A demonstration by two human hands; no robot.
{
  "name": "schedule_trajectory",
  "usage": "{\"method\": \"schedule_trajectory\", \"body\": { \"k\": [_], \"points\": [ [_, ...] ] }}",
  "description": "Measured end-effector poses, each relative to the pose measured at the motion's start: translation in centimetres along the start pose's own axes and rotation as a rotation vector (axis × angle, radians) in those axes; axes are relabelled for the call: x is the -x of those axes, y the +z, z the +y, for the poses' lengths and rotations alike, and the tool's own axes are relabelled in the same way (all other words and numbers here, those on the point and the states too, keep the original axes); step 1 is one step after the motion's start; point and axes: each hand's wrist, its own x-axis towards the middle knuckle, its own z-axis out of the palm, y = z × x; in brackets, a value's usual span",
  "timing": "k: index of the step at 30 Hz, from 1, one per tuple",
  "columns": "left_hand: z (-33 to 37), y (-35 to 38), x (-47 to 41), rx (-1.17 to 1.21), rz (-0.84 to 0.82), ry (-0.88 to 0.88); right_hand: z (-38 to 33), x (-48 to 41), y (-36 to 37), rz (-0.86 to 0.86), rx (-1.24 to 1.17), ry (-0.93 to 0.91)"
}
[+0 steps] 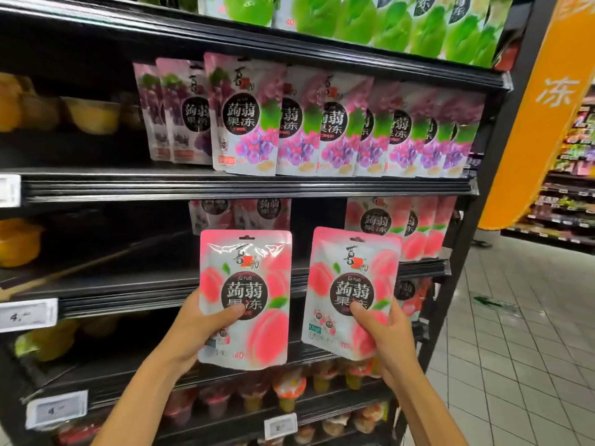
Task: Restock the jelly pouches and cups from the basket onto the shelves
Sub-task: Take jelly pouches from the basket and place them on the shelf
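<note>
Supermarket aisle, dark shelves (pixel 225 185); left hand (pixel 196 329) grips one peach pouch (pixel 246 278) upright, right hand (pixel 388 338) a second pouch (pixel 351 278); shelved peach row (pixel 380 220) stands just beyond and above, nearer the right hand, a gap to its left.

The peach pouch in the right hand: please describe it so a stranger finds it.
Find the black shelves and their row of purple grape pouches. Below it, the right hand grips the right pouch, pink with peaches. It is tilted, unlike the upright left pouch, its twin.
</note>
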Motion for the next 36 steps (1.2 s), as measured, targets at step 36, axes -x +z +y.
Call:
{"method": "schedule_trajectory", "body": {
  "k": [36],
  "points": [
    [0.0,6.4,-6.5,-0.039,0.157,0.042,-1.0,-16.5,-0.4,0.035,0.249,-0.134]
  ]
}}
